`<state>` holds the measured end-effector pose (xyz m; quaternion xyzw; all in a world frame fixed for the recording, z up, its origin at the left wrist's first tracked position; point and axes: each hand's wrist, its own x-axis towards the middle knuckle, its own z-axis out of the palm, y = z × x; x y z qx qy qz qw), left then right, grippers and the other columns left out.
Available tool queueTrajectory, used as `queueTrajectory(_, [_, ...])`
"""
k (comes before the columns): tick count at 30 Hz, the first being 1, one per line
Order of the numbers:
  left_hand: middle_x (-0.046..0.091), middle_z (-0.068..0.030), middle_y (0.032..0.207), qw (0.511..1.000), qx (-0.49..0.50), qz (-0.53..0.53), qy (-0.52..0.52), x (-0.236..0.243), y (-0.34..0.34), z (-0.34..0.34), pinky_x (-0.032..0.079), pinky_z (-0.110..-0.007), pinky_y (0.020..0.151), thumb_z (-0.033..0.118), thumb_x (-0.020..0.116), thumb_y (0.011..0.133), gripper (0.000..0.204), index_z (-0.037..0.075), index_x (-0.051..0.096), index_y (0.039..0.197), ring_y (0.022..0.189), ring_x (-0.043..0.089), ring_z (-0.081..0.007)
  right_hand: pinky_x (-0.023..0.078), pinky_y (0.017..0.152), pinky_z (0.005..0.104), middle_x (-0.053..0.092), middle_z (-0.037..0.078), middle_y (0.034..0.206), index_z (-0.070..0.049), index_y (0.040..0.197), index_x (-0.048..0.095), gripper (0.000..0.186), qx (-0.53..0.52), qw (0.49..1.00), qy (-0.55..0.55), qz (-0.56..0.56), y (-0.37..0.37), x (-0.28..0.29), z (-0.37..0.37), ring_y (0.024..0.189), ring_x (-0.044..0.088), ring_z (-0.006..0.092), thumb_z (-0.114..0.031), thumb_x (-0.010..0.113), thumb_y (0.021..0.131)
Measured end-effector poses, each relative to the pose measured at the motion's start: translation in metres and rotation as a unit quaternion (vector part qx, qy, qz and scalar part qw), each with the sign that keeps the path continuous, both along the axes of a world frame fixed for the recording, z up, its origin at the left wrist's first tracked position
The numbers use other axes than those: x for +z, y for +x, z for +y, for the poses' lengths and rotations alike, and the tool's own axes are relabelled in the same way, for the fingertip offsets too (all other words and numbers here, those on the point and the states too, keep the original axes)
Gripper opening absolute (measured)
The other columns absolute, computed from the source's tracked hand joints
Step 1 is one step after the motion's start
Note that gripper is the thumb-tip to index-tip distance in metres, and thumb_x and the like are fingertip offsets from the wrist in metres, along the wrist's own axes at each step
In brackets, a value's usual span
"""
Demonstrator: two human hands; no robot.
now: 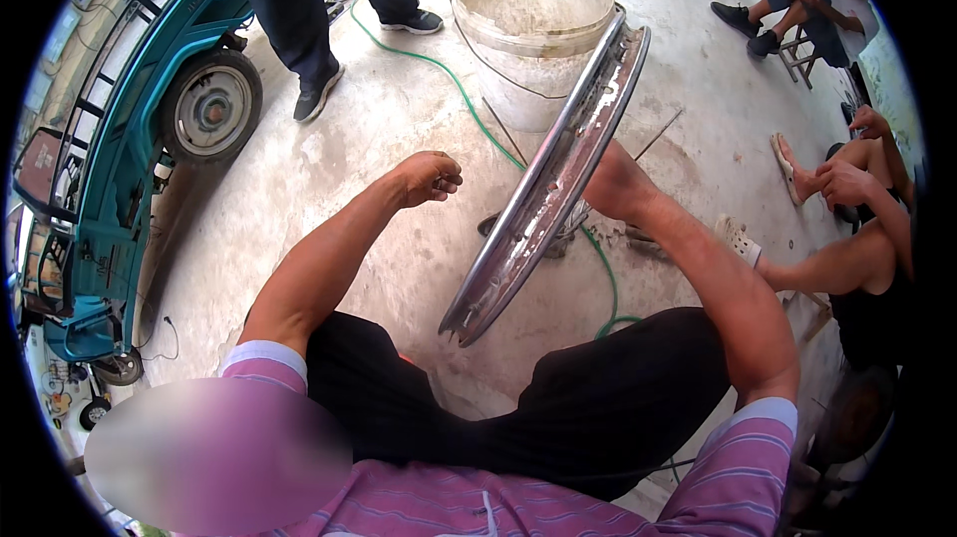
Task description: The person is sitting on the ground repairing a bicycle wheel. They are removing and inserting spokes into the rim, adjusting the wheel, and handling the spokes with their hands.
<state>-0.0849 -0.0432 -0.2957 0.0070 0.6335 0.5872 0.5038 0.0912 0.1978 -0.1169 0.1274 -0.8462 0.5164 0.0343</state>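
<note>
A worn metal wheel rim [558,178] stands tilted in front of me, seen nearly edge-on, its inner channel rusty with flaking pale patches. On its right side my right hand [616,183] is closed at the rim, its fingertips hidden behind the metal. Thin rods like spokes [658,136] stick out near that hand. To the left of the rim and apart from it, my left hand [431,179] hangs in the air with its fingers curled in. Whether something small is inside those fingers cannot be made out.
A dirty white bucket [528,48] with a wire handle stands just beyond the rim. Across the concrete floor runs a green hose [439,60]. At left is a teal cargo vehicle [130,128]. One person [289,13] stands ahead; others [857,178] sit at right.
</note>
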Motion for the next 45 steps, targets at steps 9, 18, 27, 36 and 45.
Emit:
queueTrajectory(9, [0.058, -0.0033, 0.079, 0.997, -0.061, 0.017, -0.043, -0.029, 0.031, 0.033, 0.052, -0.033, 0.064, 0.018, 0.063, 0.088, 0.016, 0.003, 0.058, 0.092, 0.070, 0.060, -0.0148, 0.049, 0.071, 0.0255, 0.059, 0.004, 0.090, -0.004, 0.100, 0.052, 0.019, -0.091, 0.939, -0.280, -0.178, 0.034, -0.018, 0.040, 0.074, 0.056, 0.0093, -0.022, 0.059, 0.100])
queueTrajectory(18, [0.046, 0.0010, 0.063, 0.997, -0.049, -0.061, 0.006, -0.062, 0.042, 0.091, 0.041, -0.027, 0.045, 0.009, 0.061, 0.089, 0.014, 0.003, 0.050, 0.083, 0.052, 0.046, -0.0093, 0.044, 0.068, 0.0269, 0.053, 0.007, 0.090, -0.005, 0.096, 0.048, 0.023, -0.184, 0.947, -0.263, 0.012, 0.082, 0.056, 0.069, 0.070, 0.049, 0.0133, -0.026, 0.044, 0.106])
queueTrajectory(27, [0.055, -0.0149, 0.127, 0.998, -0.033, -0.060, 0.011, -0.087, 0.054, 0.136, 0.047, -0.042, 0.090, 0.051, 0.066, 0.088, 0.066, 0.002, 0.054, 0.132, 0.112, 0.054, -0.0248, 0.041, 0.055, 0.0239, 0.050, 0.004, 0.079, -0.009, 0.082, 0.045, 0.037, -0.294, 0.918, -0.264, 0.011, 0.084, 0.052, 0.079, 0.062, 0.044, 0.0103, -0.036, 0.039, 0.107])
queueTrajectory(36, [0.038, -0.0161, 0.151, 0.999, -0.037, 0.011, -0.019, -0.029, 0.042, 0.123, 0.036, -0.053, 0.110, 0.054, 0.059, 0.092, 0.073, 0.006, 0.045, 0.145, 0.139, 0.038, -0.0313, 0.039, 0.055, 0.0222, 0.054, 0.004, 0.077, -0.008, 0.087, 0.048, 0.029, -0.311, 0.935, -0.173, 0.005, 0.087, 0.057, 0.073, 0.057, 0.047, 0.0092, -0.030, 0.044, 0.105])
queueTrajectory(45, [0.068, -0.0104, 0.108, 0.972, 0.043, 0.202, 0.113, 0.095, 0.008, 0.094, 0.051, -0.035, 0.084, 0.036, 0.060, 0.096, 0.039, 0.002, 0.064, 0.116, 0.095, 0.066, -0.0189, 0.041, 0.052, 0.0200, 0.053, -0.001, 0.071, -0.005, 0.092, 0.052, 0.031, -0.278, 0.958, -0.063, -0.037, 0.052, 0.074, 0.013, 0.057, 0.049, 0.0046, -0.033, 0.060, 0.099])
